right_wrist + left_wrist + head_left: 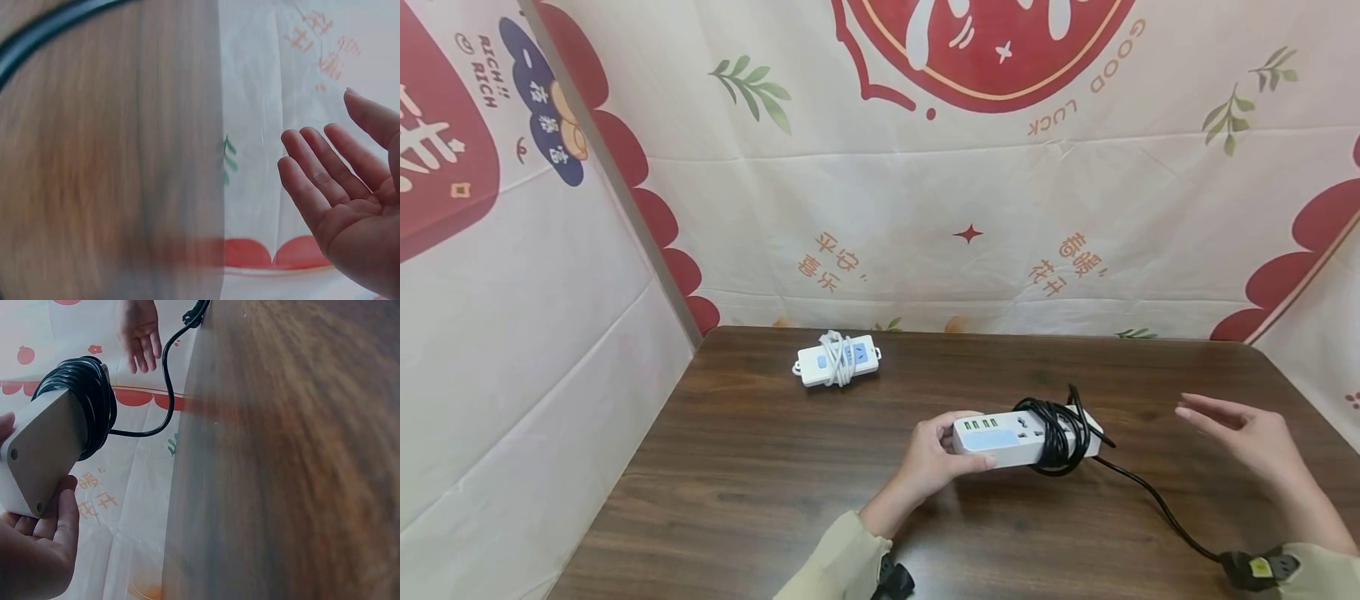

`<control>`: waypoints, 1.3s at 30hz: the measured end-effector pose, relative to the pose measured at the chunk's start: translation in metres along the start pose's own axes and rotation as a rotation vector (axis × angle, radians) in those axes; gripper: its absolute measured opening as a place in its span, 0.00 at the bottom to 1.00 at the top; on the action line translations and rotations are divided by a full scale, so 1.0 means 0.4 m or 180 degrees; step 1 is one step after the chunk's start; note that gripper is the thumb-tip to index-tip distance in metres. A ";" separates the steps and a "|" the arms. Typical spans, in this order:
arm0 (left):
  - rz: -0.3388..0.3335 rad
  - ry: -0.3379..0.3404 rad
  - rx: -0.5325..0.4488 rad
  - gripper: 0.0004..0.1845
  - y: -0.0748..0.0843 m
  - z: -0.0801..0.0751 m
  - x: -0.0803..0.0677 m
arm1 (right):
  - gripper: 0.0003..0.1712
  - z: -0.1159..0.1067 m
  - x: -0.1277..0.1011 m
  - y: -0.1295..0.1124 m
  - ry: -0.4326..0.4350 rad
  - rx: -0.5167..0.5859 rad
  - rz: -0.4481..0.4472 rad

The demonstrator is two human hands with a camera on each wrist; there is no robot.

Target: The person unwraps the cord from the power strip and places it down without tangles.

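At about ten o'clock on the wooden surface (760, 467), near the back edge, lies a small white power strip (837, 360) with its white cord wound round its middle; nothing touches it.

Nearer the centre, the left hand (934, 457) grips the near end of a second white power strip (1015, 433), thumb on top and fingers curled under it, holding it just above the surface. The left wrist view shows its plain underside resting against those fingers. A black cord (1060, 433) is coiled in several turns round the far end of this strip, and the loose tail runs off toward four o'clock to a black plug (1255, 568) lying by the right sleeve.

At three o'clock the right hand (1240, 429) hovers spread, palm turned in, fingers straight and holding nothing, well apart from the coil.

To wind well, I would judge that the left hand should keep its firm hold on the bare end so the strip cannot twist, while the right hand takes the tail close to the coil and lays each turn snug beside the last, keeping light tension so the loops do not slip off the end.
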State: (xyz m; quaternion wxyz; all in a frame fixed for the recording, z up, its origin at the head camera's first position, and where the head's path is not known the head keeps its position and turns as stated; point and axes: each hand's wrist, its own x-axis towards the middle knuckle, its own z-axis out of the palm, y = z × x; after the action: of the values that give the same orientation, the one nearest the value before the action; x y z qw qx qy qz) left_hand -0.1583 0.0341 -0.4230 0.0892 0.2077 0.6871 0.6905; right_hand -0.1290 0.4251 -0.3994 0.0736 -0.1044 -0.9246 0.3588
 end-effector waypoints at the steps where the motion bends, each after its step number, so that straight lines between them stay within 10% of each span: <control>1: -0.0003 0.0002 -0.0011 0.25 0.000 0.000 0.000 | 0.30 0.002 0.003 -0.008 -0.0005 -0.0011 -0.0063; 39: -0.0062 -0.0053 -0.0063 0.25 -0.001 -0.007 0.002 | 0.28 0.173 0.066 -0.197 -0.0904 0.0894 -0.0768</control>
State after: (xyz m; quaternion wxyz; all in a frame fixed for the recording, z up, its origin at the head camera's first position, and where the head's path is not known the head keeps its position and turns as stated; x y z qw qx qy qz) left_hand -0.1603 0.0319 -0.4231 0.1037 0.2058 0.6814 0.6947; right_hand -0.1803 0.3299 -0.3947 -0.0011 0.0698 -0.8725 0.4836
